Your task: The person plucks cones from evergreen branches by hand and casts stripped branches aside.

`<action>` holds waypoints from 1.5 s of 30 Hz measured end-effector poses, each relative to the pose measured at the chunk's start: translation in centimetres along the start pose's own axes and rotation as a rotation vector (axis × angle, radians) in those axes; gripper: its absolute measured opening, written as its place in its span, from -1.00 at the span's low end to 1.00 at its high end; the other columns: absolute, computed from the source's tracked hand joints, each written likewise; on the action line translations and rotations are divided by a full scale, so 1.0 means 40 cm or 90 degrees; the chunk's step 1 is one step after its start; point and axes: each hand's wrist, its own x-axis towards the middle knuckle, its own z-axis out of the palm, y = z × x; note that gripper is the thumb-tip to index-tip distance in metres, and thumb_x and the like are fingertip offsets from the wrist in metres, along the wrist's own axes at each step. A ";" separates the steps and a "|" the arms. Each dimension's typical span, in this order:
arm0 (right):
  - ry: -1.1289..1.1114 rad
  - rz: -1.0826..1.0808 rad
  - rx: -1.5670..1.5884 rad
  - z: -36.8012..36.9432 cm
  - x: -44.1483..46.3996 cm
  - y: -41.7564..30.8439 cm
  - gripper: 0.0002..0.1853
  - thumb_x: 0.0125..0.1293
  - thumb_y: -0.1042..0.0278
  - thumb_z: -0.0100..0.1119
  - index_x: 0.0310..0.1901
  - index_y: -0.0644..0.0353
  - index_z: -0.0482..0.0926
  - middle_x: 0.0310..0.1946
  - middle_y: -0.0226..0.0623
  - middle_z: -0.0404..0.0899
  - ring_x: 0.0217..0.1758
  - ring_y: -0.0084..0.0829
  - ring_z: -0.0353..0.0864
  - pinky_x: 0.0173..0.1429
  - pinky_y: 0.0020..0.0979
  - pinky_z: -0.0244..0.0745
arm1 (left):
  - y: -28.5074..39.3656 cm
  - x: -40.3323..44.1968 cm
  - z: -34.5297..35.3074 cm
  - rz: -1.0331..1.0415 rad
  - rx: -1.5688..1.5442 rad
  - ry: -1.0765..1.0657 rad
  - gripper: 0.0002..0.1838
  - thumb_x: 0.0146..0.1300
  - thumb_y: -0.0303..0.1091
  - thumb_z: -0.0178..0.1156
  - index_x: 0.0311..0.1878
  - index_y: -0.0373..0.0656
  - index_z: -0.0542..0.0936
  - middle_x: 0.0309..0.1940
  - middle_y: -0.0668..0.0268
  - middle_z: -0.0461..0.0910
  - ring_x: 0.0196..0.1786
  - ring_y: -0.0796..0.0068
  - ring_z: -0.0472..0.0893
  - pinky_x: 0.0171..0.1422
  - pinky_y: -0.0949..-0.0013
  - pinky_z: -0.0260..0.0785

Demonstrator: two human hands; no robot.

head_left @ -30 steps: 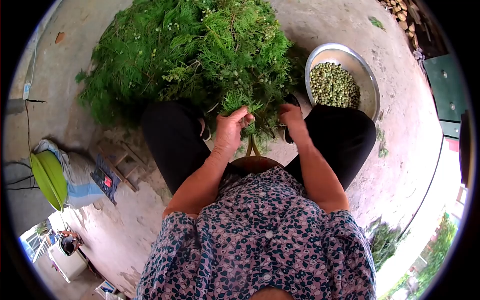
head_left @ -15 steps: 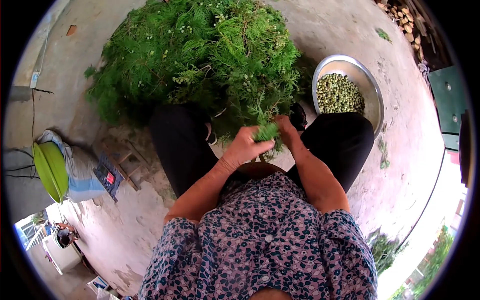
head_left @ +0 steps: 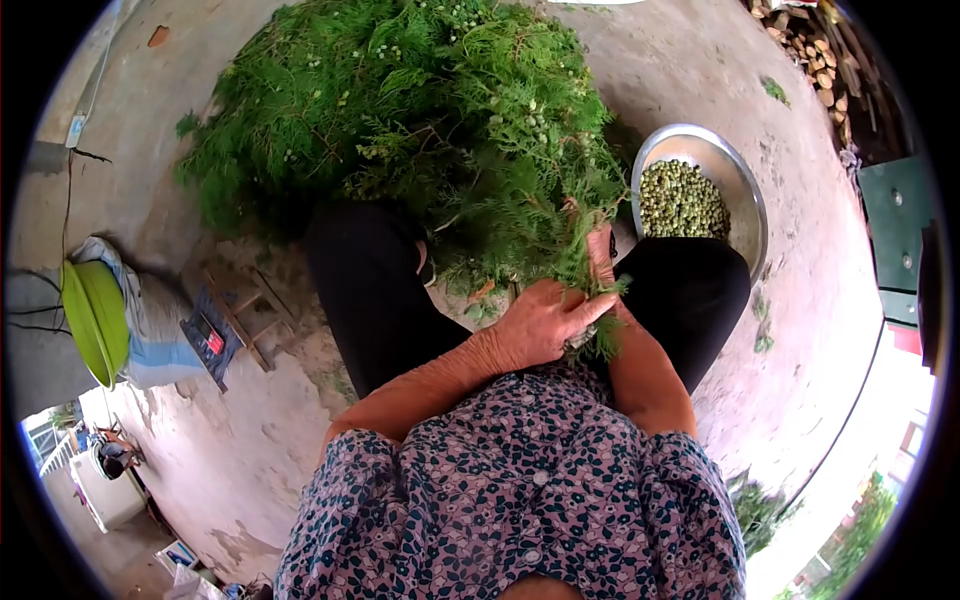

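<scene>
My left hand (head_left: 548, 322) is closed round a green cypress sprig (head_left: 604, 338), whose leafy tip sticks out past the thumb. Just beyond it, my right hand (head_left: 600, 258) reaches into the edge of the foliage, fingers closed on a cypress branch (head_left: 580, 228) and partly covered by leaves. A big heap of cut cypress branches (head_left: 400, 110) with small pale cones lies in front of my knees. By my right knee stands a metal bowl (head_left: 752, 190), partly filled with small round green cones (head_left: 685, 200).
A small wooden stool (head_left: 262, 318) stands to the left, beside a lime-green basin (head_left: 95, 322) and a pale sack (head_left: 160, 345). Stacked firewood (head_left: 820, 70) and a green cabinet (head_left: 897, 205) are along the right. Leaf scraps (head_left: 763, 325) lie on the concrete floor.
My left hand has drawn nearer to my body and slightly right, keeping the sprig. My right hand has shifted a little right, now with more foliage around it.
</scene>
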 end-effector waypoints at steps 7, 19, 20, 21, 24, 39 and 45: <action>-0.049 0.062 0.210 -0.001 -0.043 -0.047 -0.60 0.28 0.07 0.01 0.00 0.20 0.44 -0.21 -0.39 0.49 -0.23 -0.55 0.43 -0.19 -0.49 0.38 | -0.023 0.002 0.008 -0.011 -0.139 0.219 -0.65 0.00 -0.63 0.04 -0.06 -0.30 0.48 -0.21 0.09 0.54 -0.22 0.18 0.57 -0.14 0.31 0.47; 0.030 -0.046 0.091 0.001 -0.005 0.014 -0.58 0.22 0.08 0.13 -0.14 0.34 0.46 -0.31 -0.34 0.50 -0.31 -0.56 0.44 -0.17 -0.50 0.37 | -0.157 0.073 -0.036 -0.571 -1.057 0.504 -0.34 -0.10 -0.24 0.40 0.09 -0.23 0.36 -0.05 0.29 0.46 0.08 0.34 0.38 0.15 0.23 0.23; 0.007 -0.084 0.023 0.021 -0.030 -0.012 -0.58 0.20 0.07 0.16 -0.18 0.35 0.48 -0.34 -0.35 0.51 -0.32 -0.55 0.43 -0.17 -0.51 0.35 | -0.154 0.080 -0.047 -0.578 -1.066 0.528 -0.42 -0.08 -0.28 0.39 0.02 -0.21 0.38 -0.09 0.30 0.48 0.07 0.36 0.40 0.13 0.22 0.24; -0.015 -0.122 -0.044 0.032 -0.043 -0.026 -0.58 0.18 0.07 0.18 -0.22 0.36 0.49 -0.36 -0.35 0.52 -0.33 -0.55 0.42 -0.17 -0.51 0.33 | -0.181 0.073 -0.033 -0.577 -1.066 0.529 -0.42 -0.08 -0.28 0.39 0.02 -0.21 0.38 -0.09 0.30 0.48 0.07 0.36 0.40 0.13 0.22 0.24; -0.004 -0.119 -0.163 0.017 -0.030 0.001 -0.61 0.17 0.05 0.19 -0.32 0.29 0.48 -0.47 -0.46 0.44 -0.43 -0.60 0.32 -0.31 -0.53 0.26 | -0.224 0.063 -0.016 -0.812 -0.963 0.494 -0.68 0.06 -0.35 0.23 -0.09 -0.14 0.45 -0.12 0.35 0.52 0.00 0.36 0.44 0.09 0.11 0.27; 0.119 -0.298 -0.024 0.045 -0.059 -0.018 -0.89 0.24 0.45 0.10 -0.28 0.31 0.45 -0.36 -0.46 0.49 -0.35 -0.67 0.37 -0.24 -0.61 0.29 | -0.318 -0.027 -0.028 -0.829 -1.056 0.791 -0.68 0.05 -0.53 0.17 -0.06 -0.24 0.48 -0.10 0.29 0.48 -0.09 0.32 0.44 0.08 0.18 0.29; 0.156 -0.352 -0.291 0.012 -0.048 0.002 -0.88 0.22 0.42 0.12 -0.37 0.27 0.42 -0.60 -0.33 0.42 -0.54 -0.56 0.28 -0.41 -0.48 0.26 | -0.398 -0.077 -0.015 -0.682 -0.977 0.863 -0.59 0.00 -0.70 0.07 -0.06 -0.09 0.49 -0.12 0.30 0.49 -0.11 0.39 0.46 0.00 0.28 0.36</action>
